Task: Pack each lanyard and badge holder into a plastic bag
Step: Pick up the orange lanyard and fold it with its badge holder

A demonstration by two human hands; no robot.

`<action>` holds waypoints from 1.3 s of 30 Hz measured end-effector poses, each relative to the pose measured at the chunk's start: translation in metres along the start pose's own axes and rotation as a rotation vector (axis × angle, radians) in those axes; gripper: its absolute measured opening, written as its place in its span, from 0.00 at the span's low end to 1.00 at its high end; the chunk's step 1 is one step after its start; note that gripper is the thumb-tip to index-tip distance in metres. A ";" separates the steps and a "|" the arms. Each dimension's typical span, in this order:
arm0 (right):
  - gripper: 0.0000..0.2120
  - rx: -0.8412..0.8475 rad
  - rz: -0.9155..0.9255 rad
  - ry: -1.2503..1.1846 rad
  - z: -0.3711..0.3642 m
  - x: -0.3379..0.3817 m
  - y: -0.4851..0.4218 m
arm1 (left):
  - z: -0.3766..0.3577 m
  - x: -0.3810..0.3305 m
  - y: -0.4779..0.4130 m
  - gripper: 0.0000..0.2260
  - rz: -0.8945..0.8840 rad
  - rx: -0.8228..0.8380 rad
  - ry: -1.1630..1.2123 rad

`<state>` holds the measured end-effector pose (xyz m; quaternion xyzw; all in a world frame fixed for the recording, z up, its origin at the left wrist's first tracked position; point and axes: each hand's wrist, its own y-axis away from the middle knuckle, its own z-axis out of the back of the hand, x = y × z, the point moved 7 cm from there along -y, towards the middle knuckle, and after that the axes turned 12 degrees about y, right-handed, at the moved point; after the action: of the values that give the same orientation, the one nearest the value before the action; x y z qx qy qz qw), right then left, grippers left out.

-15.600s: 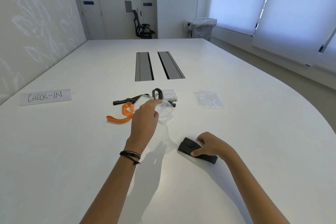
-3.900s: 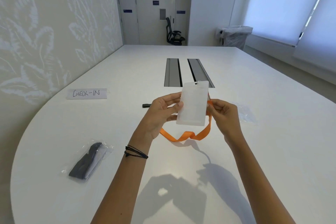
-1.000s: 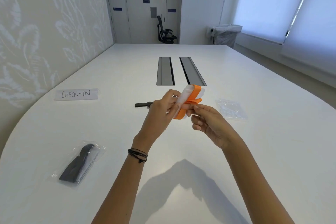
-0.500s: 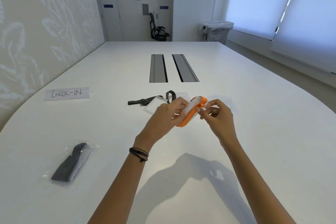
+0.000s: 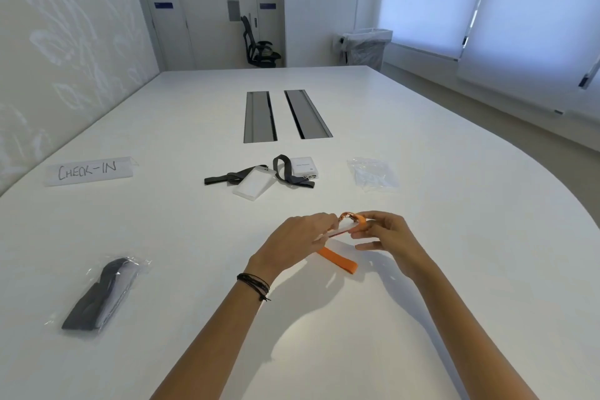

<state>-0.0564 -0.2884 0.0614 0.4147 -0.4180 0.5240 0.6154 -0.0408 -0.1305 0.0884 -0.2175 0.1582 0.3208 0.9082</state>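
My left hand [image 5: 297, 242] and my right hand [image 5: 388, 237] meet low over the white table [image 5: 454, 221]. Between them is an orange lanyard [image 5: 339, 259] wound around a frosted badge holder, which is mostly hidden by my fingers. My left hand grips the holder's edge. My right hand pinches the orange strap at its top loop. A loose orange end lies on the table below my hands. Farther back lie two black lanyards with frosted badge holders [image 5: 255, 184]. A small pile of clear plastic bags [image 5: 373, 174] lies at the right.
A sealed bag holding a black lanyard and holder [image 5: 100, 294] lies at the near left. A paper sign reading CHECK-IN [image 5: 88, 170] sits at the far left. Two grey cable hatches [image 5: 285, 115] run down the table's middle. The table's curved edge is at the right.
My hands have come down toward the table with the orange lanyard and holder, and an orange end now trails on the surface. The view has tilted downward.
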 end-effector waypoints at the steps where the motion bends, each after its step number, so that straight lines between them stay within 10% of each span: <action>1: 0.17 0.022 -0.022 -0.032 0.001 -0.005 0.001 | -0.004 -0.001 0.000 0.09 -0.003 0.020 -0.006; 29: 0.07 0.316 -0.057 0.578 -0.004 -0.027 -0.022 | -0.041 0.034 0.007 0.18 0.192 0.201 0.252; 39: 0.08 -0.258 0.199 0.665 0.054 -0.008 -0.096 | -0.013 0.045 0.009 0.15 0.246 -0.081 0.143</action>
<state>0.0339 -0.3525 0.0632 0.0980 -0.2960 0.6304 0.7109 -0.0157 -0.1075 0.0551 -0.2555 0.2350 0.4197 0.8387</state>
